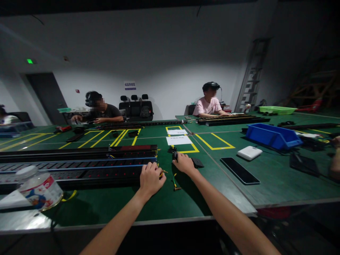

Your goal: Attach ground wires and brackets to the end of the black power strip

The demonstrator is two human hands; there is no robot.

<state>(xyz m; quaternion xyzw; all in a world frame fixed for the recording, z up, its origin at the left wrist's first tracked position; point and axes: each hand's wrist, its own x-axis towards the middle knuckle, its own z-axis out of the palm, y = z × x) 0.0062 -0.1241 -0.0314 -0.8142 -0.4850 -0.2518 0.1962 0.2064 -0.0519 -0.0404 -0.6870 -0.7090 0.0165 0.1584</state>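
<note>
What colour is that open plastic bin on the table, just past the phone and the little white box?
The bin is blue, best seen in the head view.

"Where's the left hand [152, 179]?"
"At the end of a long black rail [106, 174] with red dots, near a short green-and-yellow wire [174, 181]."
"And the right hand [183, 163]?"
"Fingers at a small black piece [175, 156], beside a flat black plate [198, 163]."

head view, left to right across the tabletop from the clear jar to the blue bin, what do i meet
Clear jar → left hand → right hand → dark-screened phone → blue bin.
</note>
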